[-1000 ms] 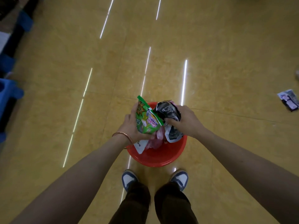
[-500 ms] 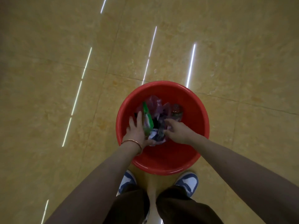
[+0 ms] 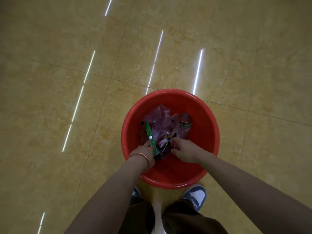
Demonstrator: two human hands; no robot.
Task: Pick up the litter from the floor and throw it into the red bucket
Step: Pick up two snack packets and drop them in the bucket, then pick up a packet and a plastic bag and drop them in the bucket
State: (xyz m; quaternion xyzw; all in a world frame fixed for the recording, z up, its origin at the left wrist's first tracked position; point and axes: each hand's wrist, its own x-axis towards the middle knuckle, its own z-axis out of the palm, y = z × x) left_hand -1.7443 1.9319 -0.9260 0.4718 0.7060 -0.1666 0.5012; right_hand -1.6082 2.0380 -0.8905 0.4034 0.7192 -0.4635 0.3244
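The red bucket (image 3: 205, 132) stands on the floor right in front of my feet. Both my hands are down inside it. My left hand (image 3: 143, 152), with a bangle on the wrist, holds the lower end of a green snack wrapper (image 3: 149, 133) that stands on edge. My right hand (image 3: 183, 150) has its fingers curled on a dark crumpled wrapper (image 3: 163, 146) between the two hands. A pink plastic bag (image 3: 160, 120) and a clear plastic bottle (image 3: 185, 123) lie at the bucket's bottom beyond my hands.
Glossy yellow floor tiles (image 3: 67, 98) with streaks of reflected light surround the bucket. My two blue and white shoes (image 3: 196, 195) stand just behind the bucket's near rim. No other litter shows on the floor in this view.
My hands have gone from above the bucket down into it with both wrappers. The view has tilted down and come closer, so the litter at the far right is out of sight.
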